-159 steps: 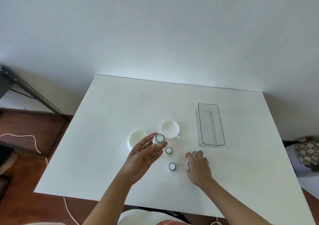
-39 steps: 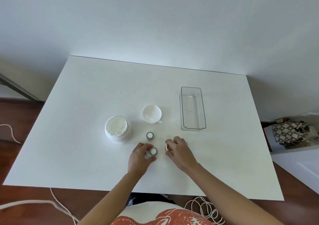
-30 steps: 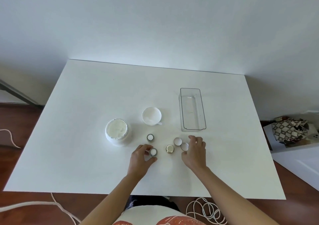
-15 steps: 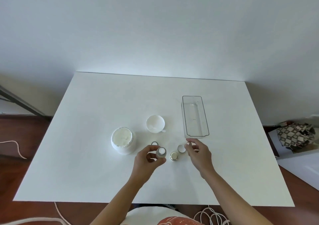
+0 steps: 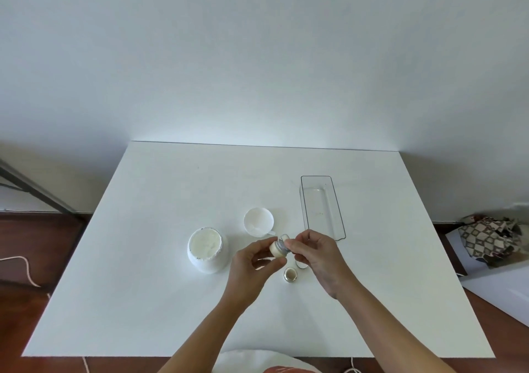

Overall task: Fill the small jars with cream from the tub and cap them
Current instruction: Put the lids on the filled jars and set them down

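My left hand (image 5: 252, 261) grips a small cream-filled jar (image 5: 277, 250), lifted off the table and tilted to the right. My right hand (image 5: 317, 254) pinches a cap (image 5: 284, 240) against the jar's mouth. The open white tub (image 5: 206, 249) of cream stands to the left. Its white lid (image 5: 258, 221) lies upside down behind the hands. A capped gold-rimmed jar (image 5: 290, 274) stands on the table below the hands. Another loose cap (image 5: 301, 264) peeks out under my right hand.
A clear rectangular tray (image 5: 340, 223) lies at the right of the white table (image 5: 160, 301). A patterned cloth bundle (image 5: 492, 238) sits on the floor beyond the right edge. A cord (image 5: 23, 264) runs over the floor at the left.
My left hand has lifted the jar from the table and tilted it. My right hand has picked up a cap and brought it to the jar's mouth.
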A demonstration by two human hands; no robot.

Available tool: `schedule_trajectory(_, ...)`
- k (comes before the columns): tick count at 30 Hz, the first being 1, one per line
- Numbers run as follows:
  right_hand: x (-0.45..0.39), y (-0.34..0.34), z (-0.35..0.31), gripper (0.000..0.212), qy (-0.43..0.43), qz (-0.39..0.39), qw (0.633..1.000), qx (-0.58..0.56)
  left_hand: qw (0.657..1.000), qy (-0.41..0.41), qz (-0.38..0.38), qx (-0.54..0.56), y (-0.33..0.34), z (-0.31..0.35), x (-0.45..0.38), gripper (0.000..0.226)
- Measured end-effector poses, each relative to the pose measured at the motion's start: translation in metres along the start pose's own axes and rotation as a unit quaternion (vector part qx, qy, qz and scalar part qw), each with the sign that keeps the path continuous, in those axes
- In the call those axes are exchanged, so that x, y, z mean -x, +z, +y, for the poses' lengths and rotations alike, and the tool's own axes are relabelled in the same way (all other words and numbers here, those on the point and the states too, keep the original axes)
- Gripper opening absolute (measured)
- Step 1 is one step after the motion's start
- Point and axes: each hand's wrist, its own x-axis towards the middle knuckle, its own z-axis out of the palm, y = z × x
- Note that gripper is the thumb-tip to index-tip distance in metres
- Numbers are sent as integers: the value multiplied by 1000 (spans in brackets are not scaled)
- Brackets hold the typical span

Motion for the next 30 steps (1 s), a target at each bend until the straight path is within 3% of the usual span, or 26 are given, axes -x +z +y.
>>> schedule_trajectory(13, -1, -4, -20, 25, -26, -72, 989, 127, 1000, -8, 0, 30, -3, 5, -7, 46)
schedule_trajectory(18, -7, -3, -24, 21, -48, -50, 981, 178, 1000, 4, 1, 16, -4, 6, -11, 47)
schedule_trajectory(24, -10, 2, -26, 55, -53, -5, 944, 324, 1000, 12, -20, 16, -7, 8, -12, 47)
schedule_trajectory(28, -9, -5, -31, 21, -88, -78, 953, 279, 999, 3, 3, 38, -9, 7, -14, 46)
schedule_trajectory(30, -9, -7, -31, 25, -97, -112, 949, 277, 999, 5, 4, 39, -10, 6, -15, 39)
